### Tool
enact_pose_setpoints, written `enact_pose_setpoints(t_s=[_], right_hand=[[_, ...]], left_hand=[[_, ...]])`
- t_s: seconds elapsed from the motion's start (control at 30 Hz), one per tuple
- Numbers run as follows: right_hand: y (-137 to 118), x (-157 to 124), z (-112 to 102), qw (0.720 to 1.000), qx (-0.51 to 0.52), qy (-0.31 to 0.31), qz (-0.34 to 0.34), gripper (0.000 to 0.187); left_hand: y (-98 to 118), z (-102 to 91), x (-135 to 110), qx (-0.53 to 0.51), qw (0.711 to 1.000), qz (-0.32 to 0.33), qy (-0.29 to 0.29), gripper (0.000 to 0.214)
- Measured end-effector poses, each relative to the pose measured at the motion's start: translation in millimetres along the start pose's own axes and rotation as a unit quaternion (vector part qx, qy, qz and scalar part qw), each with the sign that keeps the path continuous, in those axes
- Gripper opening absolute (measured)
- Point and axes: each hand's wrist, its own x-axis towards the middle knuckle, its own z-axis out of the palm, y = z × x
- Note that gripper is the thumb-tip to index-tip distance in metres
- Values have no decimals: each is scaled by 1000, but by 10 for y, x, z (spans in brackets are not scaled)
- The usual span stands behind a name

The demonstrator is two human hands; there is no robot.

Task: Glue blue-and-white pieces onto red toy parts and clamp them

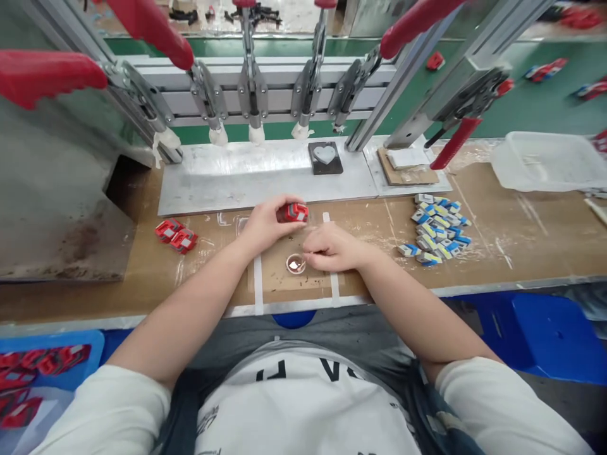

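My left hand [267,225] is closed around a small red and grey toy car part [296,212], holding it just above the bench. Close beside it, my right hand [333,248] is pinched, with thumb and fingertips at the rim of a small round dish [296,264]. What the pinch holds, if anything, is too small to make out. Something shiny and brownish lies in the dish. Further left on the bench are two similar red parts [176,236]. A pile of blue, yellow and grey pieces [440,229] lies to the right of my right hand.
Several red-handled toggle clamps [256,95] stand on a frame over a metal plate [227,180]. On that plate is a dark block with a heart shape [325,157]. A clear bin [545,161] sits at right; a blue crate [95,354] with red parts is at lower left.
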Motion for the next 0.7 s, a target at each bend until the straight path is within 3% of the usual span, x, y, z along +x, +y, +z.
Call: enact_pose_setpoints(t_s=[0.07,0.17,0.27,0.33,0.43,0.7], right_hand=[[41,-12,10,999,32,24,-8,42],[103,-9,-9,985,64,162,13,44],[151,0,-44,939,47,325,103,44],[173,13,-56,910,29,376,174,41],[204,46,-53,898,16,377,226,38],[266,98,-31,910,19,348,224,41]], left_hand=[[-31,-14,-30,16,999,-22,-26,41],[-2,-31,-43,38,997,-53,-38,40],[38,-21,-18,61,994,-76,-41,46],[46,-11,-6,72,993,-84,-40,48],[38,-5,-5,65,992,-98,-37,46],[47,7,-10,73,991,-114,-22,44]])
